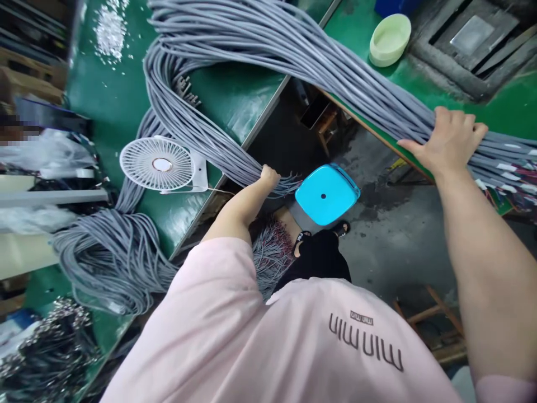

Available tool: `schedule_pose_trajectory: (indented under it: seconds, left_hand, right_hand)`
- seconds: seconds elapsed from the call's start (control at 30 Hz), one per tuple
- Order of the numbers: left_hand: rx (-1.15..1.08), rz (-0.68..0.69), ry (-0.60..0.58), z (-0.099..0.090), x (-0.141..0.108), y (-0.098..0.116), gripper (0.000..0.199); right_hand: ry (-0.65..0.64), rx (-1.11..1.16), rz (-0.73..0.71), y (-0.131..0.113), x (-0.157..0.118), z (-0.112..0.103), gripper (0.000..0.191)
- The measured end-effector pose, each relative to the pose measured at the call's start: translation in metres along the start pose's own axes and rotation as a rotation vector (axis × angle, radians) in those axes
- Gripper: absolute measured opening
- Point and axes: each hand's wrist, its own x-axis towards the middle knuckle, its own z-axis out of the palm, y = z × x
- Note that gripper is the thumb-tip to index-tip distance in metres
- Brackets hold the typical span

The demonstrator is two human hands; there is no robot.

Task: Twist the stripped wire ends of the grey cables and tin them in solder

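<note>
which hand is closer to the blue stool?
Left. The left hand grips the grey cable bundle just left of the blue stool. The right hand rests on the same bundle farther off, up and to the stool's right.

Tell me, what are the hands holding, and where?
Left hand grips the grey cable bundle near its loose ends; right hand rests flat on the same bundle farther along.
</note>
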Motion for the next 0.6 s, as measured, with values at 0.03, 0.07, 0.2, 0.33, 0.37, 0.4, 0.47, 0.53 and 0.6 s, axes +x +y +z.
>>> schedule_pose_trajectory:
  seconds: [0.03, 0.07, 0.2, 0.33, 0.37, 0.4, 0.47, 0.53, 0.6]
  left_hand:
    - [0.043, -0.01, -0.034, 0.0, 0.002, -0.003, 0.034]
    - [0.08, -0.014, -0.064, 0.001, 0.004, -0.005, 0.033]
    - [0.219, -0.027, -0.168, 0.003, 0.008, -0.002, 0.037]
    - [0.375, -0.046, -0.233, 0.008, 0.004, 0.02, 0.048]
    - [0.414, -0.052, -0.248, 0.009, 0.003, 0.027, 0.048]
    - [0.453, -0.058, -0.262, 0.009, 0.003, 0.033, 0.048]
    - [0.525, -0.076, -0.293, 0.008, 0.003, 0.045, 0.047]
    - [0.586, -0.098, -0.329, 0.003, 0.002, 0.056, 0.045]
    - [0.636, -0.106, -0.364, -0.005, -0.002, 0.07, 0.042]
  right_hand:
    - [0.005, -0.003, -0.007, 0.0, 0.0, 0.0, 0.099]
    - [0.01, -0.006, -0.011, 0.0, -0.001, 0.001, 0.1]
    - [0.015, -0.018, -0.007, 0.001, 0.0, 0.002, 0.097]
    - [0.063, -0.001, -0.003, 0.004, -0.001, 0.004, 0.091]
    - [0.091, 0.001, 0.011, 0.005, -0.001, 0.006, 0.09]
    - [0.115, 0.001, 0.02, 0.006, -0.001, 0.009, 0.091]
    - [0.167, 0.006, 0.029, 0.01, 0.0, 0.017, 0.09]
    - [0.181, 0.013, 0.021, 0.013, 0.002, 0.025, 0.088]
    - [0.16, -0.006, -0.005, 0.016, 0.003, 0.028, 0.09]
